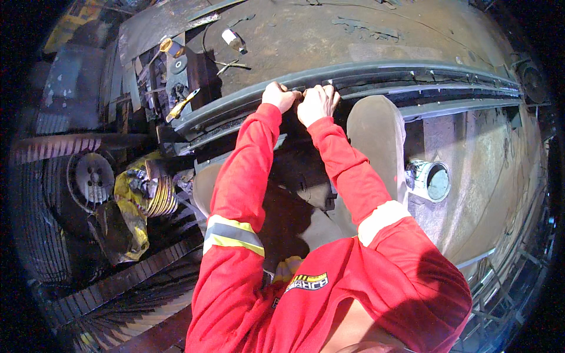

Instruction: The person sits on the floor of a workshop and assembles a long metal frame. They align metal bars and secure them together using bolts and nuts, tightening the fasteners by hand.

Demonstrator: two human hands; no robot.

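Beneath left hand [279, 97] and right hand [318, 105]: long dark-grey metal rail [376, 73], blackish inside. Nearer body: plain bright-red cloth sleeves [240, 176]; left one ringed by reflective band [235, 233], grey stripe, pale yellow edging. Beyond hands: broad flat rusty-brown surface [288, 41], mottled darker. Off left: slim yellow-and-white brush-like tool [183, 106]; lower, round ribbed coil [162, 198], yellow-and-dark stripes. Lower right: whitish round can [418, 178], grey smears.

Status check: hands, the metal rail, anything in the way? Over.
Left hand and right hand close together at metal rail, grip unclear. Rail lies crosswise ahead. Right knee close to right hand; brush near rail's left end.
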